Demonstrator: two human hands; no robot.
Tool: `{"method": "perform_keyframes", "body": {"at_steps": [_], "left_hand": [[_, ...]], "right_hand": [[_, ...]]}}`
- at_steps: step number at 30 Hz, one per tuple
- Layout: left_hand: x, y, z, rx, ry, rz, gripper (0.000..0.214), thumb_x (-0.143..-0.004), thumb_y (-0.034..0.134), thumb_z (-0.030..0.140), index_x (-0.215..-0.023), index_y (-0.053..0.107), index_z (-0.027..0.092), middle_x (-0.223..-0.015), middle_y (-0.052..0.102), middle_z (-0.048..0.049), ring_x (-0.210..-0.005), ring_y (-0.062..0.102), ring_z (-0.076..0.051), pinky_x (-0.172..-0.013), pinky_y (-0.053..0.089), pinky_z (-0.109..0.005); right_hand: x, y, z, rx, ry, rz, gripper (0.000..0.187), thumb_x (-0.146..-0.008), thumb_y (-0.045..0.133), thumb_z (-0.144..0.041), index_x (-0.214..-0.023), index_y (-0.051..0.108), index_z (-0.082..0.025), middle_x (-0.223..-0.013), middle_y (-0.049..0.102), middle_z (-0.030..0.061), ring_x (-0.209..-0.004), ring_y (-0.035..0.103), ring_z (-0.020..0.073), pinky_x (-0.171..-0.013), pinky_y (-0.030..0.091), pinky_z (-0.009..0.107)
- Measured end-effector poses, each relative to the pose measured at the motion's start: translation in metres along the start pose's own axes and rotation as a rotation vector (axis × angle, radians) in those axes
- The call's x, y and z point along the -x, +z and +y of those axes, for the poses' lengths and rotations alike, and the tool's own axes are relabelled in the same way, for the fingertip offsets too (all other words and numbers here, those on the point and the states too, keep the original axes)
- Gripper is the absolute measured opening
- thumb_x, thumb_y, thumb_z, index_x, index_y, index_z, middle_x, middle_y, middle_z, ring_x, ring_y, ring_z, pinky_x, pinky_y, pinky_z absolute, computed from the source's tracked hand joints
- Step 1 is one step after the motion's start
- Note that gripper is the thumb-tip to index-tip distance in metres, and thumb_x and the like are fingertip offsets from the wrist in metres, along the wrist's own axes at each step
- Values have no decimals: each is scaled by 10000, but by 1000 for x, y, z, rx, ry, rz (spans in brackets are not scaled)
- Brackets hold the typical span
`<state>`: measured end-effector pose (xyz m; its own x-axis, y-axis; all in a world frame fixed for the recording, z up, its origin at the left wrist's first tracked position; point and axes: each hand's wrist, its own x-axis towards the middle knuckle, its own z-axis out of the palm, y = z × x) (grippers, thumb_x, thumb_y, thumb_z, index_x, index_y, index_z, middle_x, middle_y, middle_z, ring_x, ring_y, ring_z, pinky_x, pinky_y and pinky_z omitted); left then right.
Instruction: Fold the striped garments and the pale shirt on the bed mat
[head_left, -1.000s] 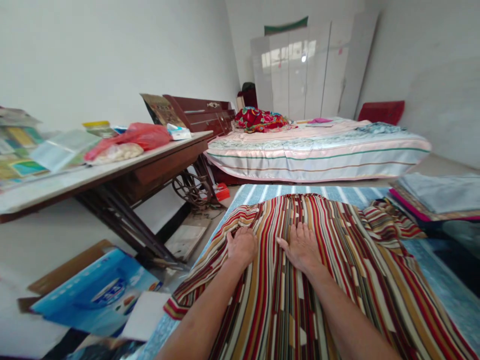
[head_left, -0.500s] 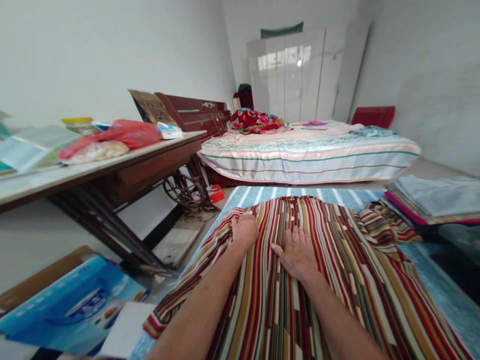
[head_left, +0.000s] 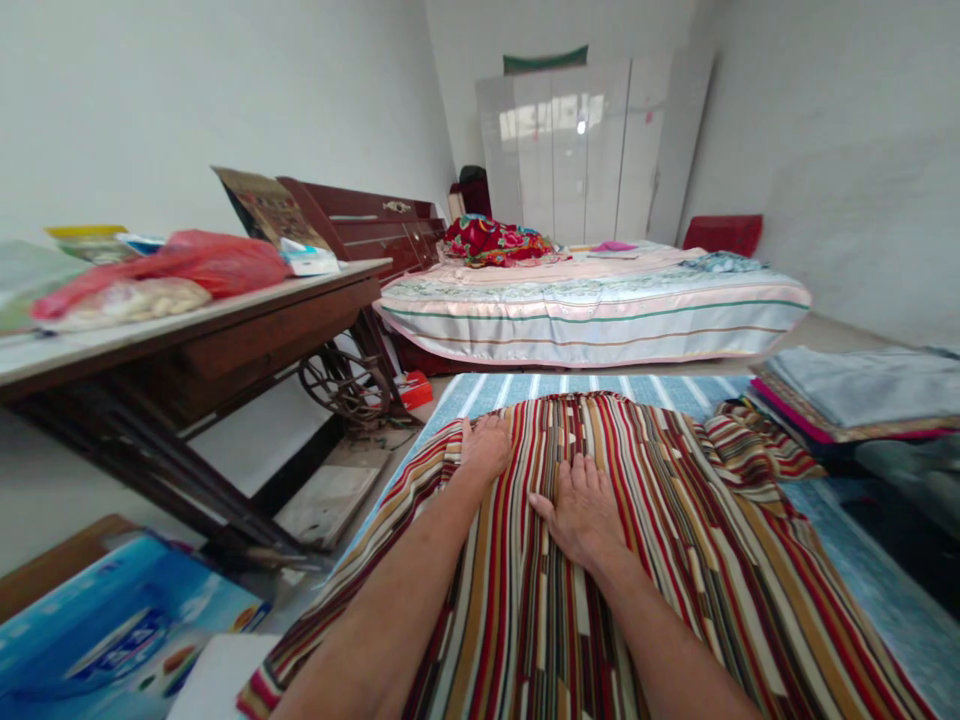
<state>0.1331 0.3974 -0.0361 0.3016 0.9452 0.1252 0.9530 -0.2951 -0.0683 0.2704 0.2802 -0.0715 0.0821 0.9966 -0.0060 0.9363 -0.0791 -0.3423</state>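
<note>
One bed [head_left: 592,325] with a pale striped cover stands beyond a blue cloth [head_left: 499,393], on which a multicoloured striped garment [head_left: 540,600] lies spread, its neck edge facing the bed. To the garment's right sits a stack of folded cloths [head_left: 862,390], near a bunched sleeve [head_left: 750,455]. Both hands touch the garment: the right hand [head_left: 583,512] rests palm down near its middle, fingers straight and thumb spread; the left hand [head_left: 486,447] rests by the left-hand shoulder, and whether its fingers pinch fabric I cannot tell.
</note>
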Motion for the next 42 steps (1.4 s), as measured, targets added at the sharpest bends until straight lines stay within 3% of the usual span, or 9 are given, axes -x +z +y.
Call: {"method": "perform_keyframes", "body": {"at_steps": [5, 8, 11, 16, 21, 25, 28, 33, 42], "left_hand": [[-5, 4, 3, 24, -12, 8, 334, -924, 306, 275, -1173, 502, 168, -1243, 541, -119, -1197, 431, -248, -1046, 215, -509], [-8, 6, 9, 47, 44, 22, 352, -927, 304, 270, -1227, 468, 184, -1350, 459, -100, -1275, 350, -212, -1082, 187, -435], [-10, 10, 14, 79, 91, 0, 336, -927, 326, 310, -1211, 480, 217, -1409, 404, -58, -1303, 315, -177, -1067, 248, -375], [-15, 16, 23, 102, 36, -9, 379, -931, 317, 355, -1232, 451, 169, -1410, 397, -121, -1299, 333, -238, -1041, 275, -478], [-17, 15, 28, 106, 107, 8, 359, -936, 312, 378, -1198, 471, 189, -1413, 394, -96, -1318, 303, -224, -1060, 261, -433], [-16, 12, 27, 102, 116, -18, 375, -931, 328, 397, -1207, 463, 183, -1415, 390, -113, -1322, 303, -240, -1049, 278, -462], [-5, 6, 29, 93, 110, -7, 375, -937, 308, 369, -1226, 443, 172, -1425, 365, -124, -1330, 284, -233, -1056, 270, -454], [29, 2, 25, 79, 144, -70, 351, -930, 316, 361, -1181, 483, 181, -1341, 465, -102, -1272, 374, -218, -1029, 323, -422], [60, -2, 23, 36, 122, -66, 414, -935, 294, 380, -1256, 438, 161, -1427, 368, -113, -1333, 285, -231, -1069, 254, -450]], "right_hand": [[2, -1, -2, 15, 3, 20, 893, -839, 148, -696, -1411, 291, -25, -1487, 198, 207, -1376, 108, 336, -1093, 41, 437], [2, -3, -2, 15, -5, 30, 881, -847, 159, -684, -1408, 294, -18, -1479, 214, 219, -1374, 116, 338, -1092, 41, 433], [2, -6, -3, 9, -2, 14, 872, -853, 170, -675, -1412, 280, -15, -1480, 207, 220, -1375, 108, 340, -1090, 37, 438], [3, -9, -3, -7, 7, -4, 865, -854, 191, -670, -1415, 275, -17, -1484, 198, 217, -1375, 105, 343, -1087, 36, 437], [3, -6, -2, 5, 3, 16, 858, -855, 177, -672, -1415, 282, -31, -1489, 191, 208, -1378, 93, 332, -1086, 29, 437], [2, -5, -1, 28, 14, 11, 858, -853, 186, -672, -1414, 281, -30, -1485, 200, 213, -1376, 104, 332, -1084, 44, 428], [2, -5, -1, 29, 16, 2, 860, -855, 180, -669, -1417, 270, -23, -1490, 183, 211, -1377, 101, 329, -1084, 33, 427], [3, -6, 0, 37, 13, -5, 850, -861, 162, -659, -1421, 261, -27, -1493, 181, 204, -1380, 89, 320, -1082, 25, 430], [3, -5, 0, 55, 23, -17, 858, -851, 155, -674, -1424, 261, -43, -1496, 177, 197, -1380, 92, 316, -1081, 26, 428]]}}
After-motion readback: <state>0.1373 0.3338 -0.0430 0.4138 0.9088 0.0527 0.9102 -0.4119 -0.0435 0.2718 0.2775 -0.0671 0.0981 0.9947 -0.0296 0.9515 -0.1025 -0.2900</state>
